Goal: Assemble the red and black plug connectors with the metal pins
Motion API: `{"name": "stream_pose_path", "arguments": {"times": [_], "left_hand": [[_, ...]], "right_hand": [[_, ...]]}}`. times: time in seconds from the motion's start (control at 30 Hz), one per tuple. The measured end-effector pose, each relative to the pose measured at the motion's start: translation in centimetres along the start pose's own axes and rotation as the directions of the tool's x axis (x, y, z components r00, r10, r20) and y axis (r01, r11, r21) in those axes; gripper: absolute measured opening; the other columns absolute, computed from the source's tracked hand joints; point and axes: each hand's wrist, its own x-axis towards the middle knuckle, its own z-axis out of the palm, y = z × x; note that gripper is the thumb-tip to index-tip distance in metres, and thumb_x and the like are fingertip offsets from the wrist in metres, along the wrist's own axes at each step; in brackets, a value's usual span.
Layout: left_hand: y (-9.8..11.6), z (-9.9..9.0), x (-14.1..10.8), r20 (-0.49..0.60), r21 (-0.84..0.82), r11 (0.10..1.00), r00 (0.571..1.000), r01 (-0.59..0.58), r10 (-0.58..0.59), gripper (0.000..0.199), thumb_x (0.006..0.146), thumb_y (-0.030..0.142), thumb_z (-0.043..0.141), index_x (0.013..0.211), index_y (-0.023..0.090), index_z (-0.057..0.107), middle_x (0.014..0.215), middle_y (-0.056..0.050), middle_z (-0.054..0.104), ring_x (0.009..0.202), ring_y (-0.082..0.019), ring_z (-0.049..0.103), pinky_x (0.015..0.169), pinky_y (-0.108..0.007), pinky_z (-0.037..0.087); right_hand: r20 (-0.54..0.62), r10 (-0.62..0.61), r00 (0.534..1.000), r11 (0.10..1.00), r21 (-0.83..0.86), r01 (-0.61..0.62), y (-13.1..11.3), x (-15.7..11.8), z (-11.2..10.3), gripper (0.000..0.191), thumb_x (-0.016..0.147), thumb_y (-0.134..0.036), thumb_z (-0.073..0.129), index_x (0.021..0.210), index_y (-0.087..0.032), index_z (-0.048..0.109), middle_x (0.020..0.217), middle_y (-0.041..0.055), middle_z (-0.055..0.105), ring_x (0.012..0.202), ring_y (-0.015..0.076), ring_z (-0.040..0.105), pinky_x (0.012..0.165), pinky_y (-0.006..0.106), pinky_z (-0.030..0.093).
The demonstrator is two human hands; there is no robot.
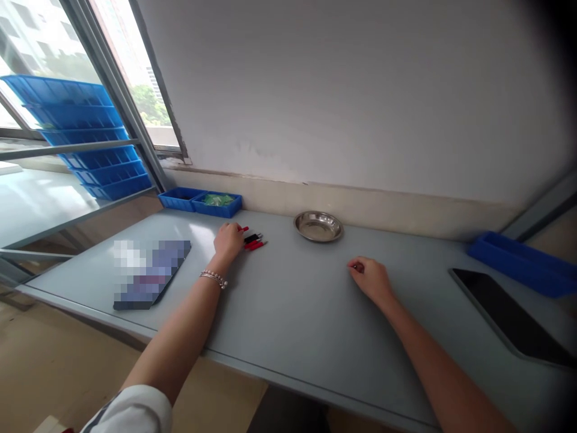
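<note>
We see the left hand [229, 240] low at the far side of the grey desk [288, 307], its fingers bent in a narrow grip. A slender red piece [244, 228] pokes out right at the fingertips — we cannot tell whether it is pinched or merely touched. Just beside that grip, on the side toward the right hand [372, 279], a black piece [252, 239] and more red pieces [255, 245] lie bunched together on the desk, slim and with what look like metallic tips; they are too small for us to name more closely.

The right hand is well apart from them, its grip narrow too, fingers curled in toward the thumb; we cannot tell whether anything sits inside. Between the two hands and farther back, near the wall, we have a round metal dish [318, 232].

Behind the left hand two small blue bins stand end to end, one holding dark contents [183, 196], the other something green [219, 200]. A beaded bracelet [214, 277] circles our left wrist. Off to the right lie a dark-screened tablet [509, 313] and a long blue bin [518, 264].
</note>
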Motion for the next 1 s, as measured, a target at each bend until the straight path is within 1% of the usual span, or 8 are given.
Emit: {"name": "stream_pose_path", "arguments": {"times": [0.13, 0.27, 0.37, 0.53, 0.6, 0.77, 0.9, 1.0], "left_hand": [[-0.09, 0.44, 0.26, 0.044, -0.008, 1.000, 0.999, 0.000, 0.001, 0.022, 0.080, 0.021, 0.043, 0.089, 0.015, 0.062, 0.101, -0.014, 0.060, 0.096, -0.027, 0.053, 0.075, -0.036, 0.043], [0.10, 0.48, 0.39, 0.077, -0.016, 0.999, 0.996, -0.037, 0.038, 0.022, 0.080, 0.023, 0.046, 0.086, 0.014, 0.065, 0.093, -0.013, 0.064, 0.094, -0.026, 0.055, 0.077, -0.035, 0.043], [0.05, 0.42, 0.59, 0.107, -0.014, 0.998, 0.992, -0.060, 0.061, 0.021, 0.079, 0.025, 0.049, 0.085, 0.013, 0.066, 0.090, -0.013, 0.065, 0.092, -0.026, 0.056, 0.078, -0.033, 0.043], [-0.20, 0.44, 0.90, 0.135, -0.013, 0.995, 0.986, -0.094, 0.095, 0.024, 0.078, 0.023, 0.049, 0.093, 0.015, 0.065, 0.097, -0.011, 0.065, 0.092, -0.024, 0.057, 0.076, -0.031, 0.044], [-0.21, 0.35, 0.85, 0.141, -0.017, 0.994, 0.984, -0.106, 0.107, 0.024, 0.078, 0.024, 0.048, 0.091, 0.015, 0.066, 0.096, -0.011, 0.065, 0.091, -0.024, 0.057, 0.074, -0.030, 0.044], [0.01, 0.08, 0.49, 0.176, -0.038, 0.990, 0.974, -0.136, 0.140, 0.025, 0.078, 0.033, 0.049, 0.084, 0.017, 0.068, 0.085, -0.009, 0.068, 0.080, -0.023, 0.060, 0.065, -0.027, 0.044], [0.32, -0.11, 0.24, 0.201, -0.031, 0.988, 0.967, -0.151, 0.155, 0.025, 0.077, 0.034, 0.050, 0.083, 0.018, 0.068, 0.084, -0.008, 0.068, 0.079, -0.022, 0.060, 0.063, -0.026, 0.043], [0.63, -0.29, 0.07, 0.226, -0.021, 0.987, 0.960, -0.162, 0.163, 0.025, 0.077, 0.035, 0.050, 0.084, 0.018, 0.067, 0.083, -0.007, 0.068, 0.078, -0.021, 0.060, 0.063, -0.026, 0.042]], "right_hand": [[-0.006, -0.009, 1.000, 1.000, -0.013, 0.009, 0.14, 0.04, 0.10, 0.012, 0.063, -0.017, 0.051, 0.057, -0.021, 0.061, 0.054, 0.0026, 0.062, 0.051, 0.0164, 0.056, 0.054, 0.028, 0.040], [0.019, -0.033, 0.999, 0.999, -0.026, 0.034, 0.29, 0.10, 0.26, 0.010, 0.065, -0.020, 0.052, 0.061, -0.021, 0.061, 0.051, 0.0001, 0.058, 0.049, 0.0143, 0.052, 0.052, 0.026, 0.038], [0.046, 0.014, 0.999, 0.999, -0.047, -0.012, 0.17, 0.15, 0.28, 0.009, 0.066, -0.020, 0.053, 0.062, -0.019, 0.062, 0.051, -0.0011, 0.057, 0.049, 0.0127, 0.051, 0.053, 0.024, 0.037], [0.057, 0.076, 0.995, 0.995, -0.063, -0.072, -0.28, 0.17, 0.04, 0.008, 0.066, -0.017, 0.055, 0.065, -0.018, 0.063, 0.053, -0.0005, 0.058, 0.052, 0.0129, 0.053, 0.057, 0.024, 0.038], [0.061, 0.087, 0.994, 0.995, -0.050, -0.084, -0.43, 0.12, -0.08, 0.008, 0.066, -0.016, 0.055, 0.064, -0.018, 0.063, 0.055, 0.0003, 0.060, 0.054, 0.0133, 0.055, 0.057, 0.024, 0.039], [0.070, 0.110, 0.991, 0.994, -0.014, -0.109, -0.52, 0.15, -0.23, 0.010, 0.065, -0.014, 0.055, 0.064, -0.018, 0.065, 0.058, 0.0017, 0.064, 0.057, 0.0146, 0.058, 0.060, 0.025, 0.041], [0.043, 0.112, 0.993, 0.993, -0.027, -0.111, -0.44, 0.23, -0.17, 0.010, 0.063, -0.014, 0.056, 0.062, -0.018, 0.065, 0.058, 0.0017, 0.063, 0.056, 0.0146, 0.058, 0.058, 0.025, 0.041], [0.031, 0.114, 0.993, 0.992, -0.050, -0.113, -0.29, 0.23, 0.03, 0.011, 0.063, -0.013, 0.056, 0.065, -0.017, 0.066, 0.057, 0.0014, 0.062, 0.056, 0.0145, 0.057, 0.058, 0.025, 0.041]]}}
